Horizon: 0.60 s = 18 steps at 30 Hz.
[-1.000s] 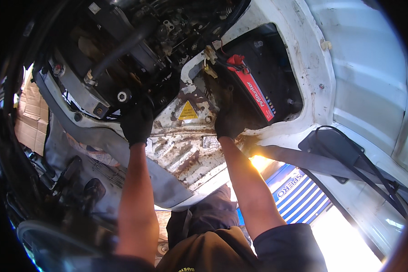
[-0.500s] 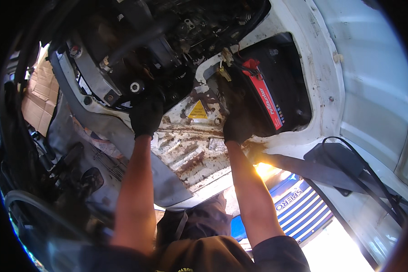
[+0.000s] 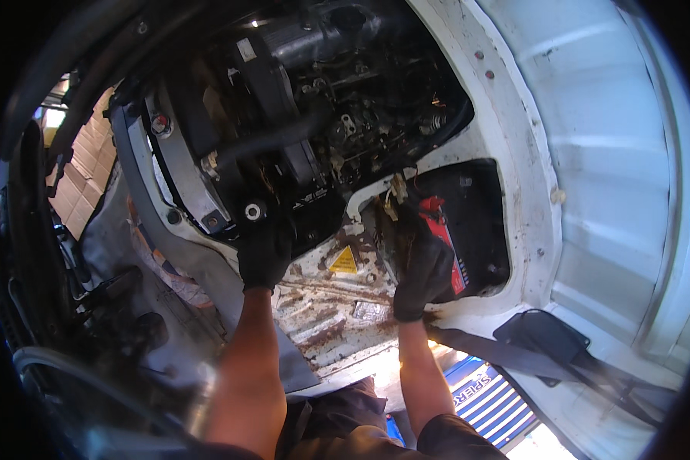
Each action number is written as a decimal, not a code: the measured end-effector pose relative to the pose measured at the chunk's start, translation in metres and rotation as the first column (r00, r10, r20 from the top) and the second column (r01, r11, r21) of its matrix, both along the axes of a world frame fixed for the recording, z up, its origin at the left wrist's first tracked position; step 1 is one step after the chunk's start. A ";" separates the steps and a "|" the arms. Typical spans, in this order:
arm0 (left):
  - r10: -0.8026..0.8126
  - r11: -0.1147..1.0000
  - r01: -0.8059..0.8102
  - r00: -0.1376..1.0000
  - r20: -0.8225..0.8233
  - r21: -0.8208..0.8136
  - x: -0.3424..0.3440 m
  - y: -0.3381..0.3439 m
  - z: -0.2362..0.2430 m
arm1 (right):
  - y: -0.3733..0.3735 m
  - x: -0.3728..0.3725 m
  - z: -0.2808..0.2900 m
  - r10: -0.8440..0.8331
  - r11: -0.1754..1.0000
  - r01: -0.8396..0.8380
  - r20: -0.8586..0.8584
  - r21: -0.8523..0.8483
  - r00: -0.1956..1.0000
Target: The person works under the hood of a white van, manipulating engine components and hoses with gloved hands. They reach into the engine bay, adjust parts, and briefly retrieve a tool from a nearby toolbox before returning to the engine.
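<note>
My left hand [image 3: 265, 257], in a black glove, reaches in at the near edge of the dark engine bay, just below a round metal ring-shaped part [image 3: 253, 211]. Its fingers blend into the shadow, so what they touch is hidden. Over the left side of a black battery with a red label [image 3: 441, 234] is my right hand [image 3: 423, 272], also black-gloved. It covers part of that label, and its fingertips point toward pale wire connectors [image 3: 395, 195]. Whether the right fingers grip anything is too dark to make out. A yellow warning triangle [image 3: 344, 261] sits on the rusty white panel between both hands.
A black hose [image 3: 272, 138] crosses the engine bay. White body metal [image 3: 540, 207] frames the battery recess on the right. A dark seat belt strap [image 3: 475, 349] stretches below it. Folded cardboard [image 3: 84, 180] stands at the far left, and a blue striped panel [image 3: 494, 399] shows lower right.
The view has shifted, showing more of the engine. My right hand has moved up and rightward over the battery's label. My left hand stays near the round metal part.
</note>
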<state>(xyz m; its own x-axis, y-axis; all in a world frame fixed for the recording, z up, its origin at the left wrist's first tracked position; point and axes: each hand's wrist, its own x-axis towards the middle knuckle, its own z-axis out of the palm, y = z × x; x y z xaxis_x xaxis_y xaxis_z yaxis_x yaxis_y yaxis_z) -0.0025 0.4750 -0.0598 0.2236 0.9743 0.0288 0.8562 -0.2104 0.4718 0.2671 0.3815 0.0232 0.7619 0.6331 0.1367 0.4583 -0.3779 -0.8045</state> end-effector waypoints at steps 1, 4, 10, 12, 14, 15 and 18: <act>0.015 0.999 -0.016 0.999 -0.051 -0.031 -0.003 -0.003 -0.001 | 0.046 0.005 0.026 0.131 0.989 -0.121 0.124 -0.080 0.984; 0.042 0.997 -0.049 0.995 -0.095 -0.067 0.000 0.002 -0.002 | 0.164 0.055 0.007 0.279 0.951 -0.302 0.237 0.065 0.931; 0.070 0.996 -0.069 0.997 0.020 -0.052 0.004 0.004 0.000 | 0.280 0.144 -0.081 0.376 0.887 -0.087 0.601 -0.453 0.705; 0.096 0.994 -0.095 0.995 0.015 -0.054 0.006 0.010 0.012 | 0.291 0.141 -0.087 0.333 0.923 -0.071 0.694 -0.378 0.639; 0.106 0.992 -0.104 0.994 0.015 -0.068 0.005 0.009 0.007 | 0.304 0.139 -0.088 0.272 0.936 -0.005 0.711 -0.353 0.649; 0.095 0.993 -0.092 0.995 0.035 -0.077 0.010 0.007 0.002 | 0.310 0.158 -0.090 0.275 0.893 0.109 0.722 -0.436 0.635; 0.083 0.993 -0.080 0.996 0.034 -0.084 -0.005 -0.002 -0.019 | 0.314 0.162 -0.070 0.482 0.831 0.012 0.731 -0.556 0.484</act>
<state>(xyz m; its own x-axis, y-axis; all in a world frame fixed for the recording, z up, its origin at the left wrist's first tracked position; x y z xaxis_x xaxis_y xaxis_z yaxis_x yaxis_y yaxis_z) -0.0075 0.4729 -0.0785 0.1435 0.9886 -0.0454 0.8502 -0.0997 0.5170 0.4287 0.6959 -0.0466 0.2568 0.9312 0.2589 0.9212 -0.3168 0.2260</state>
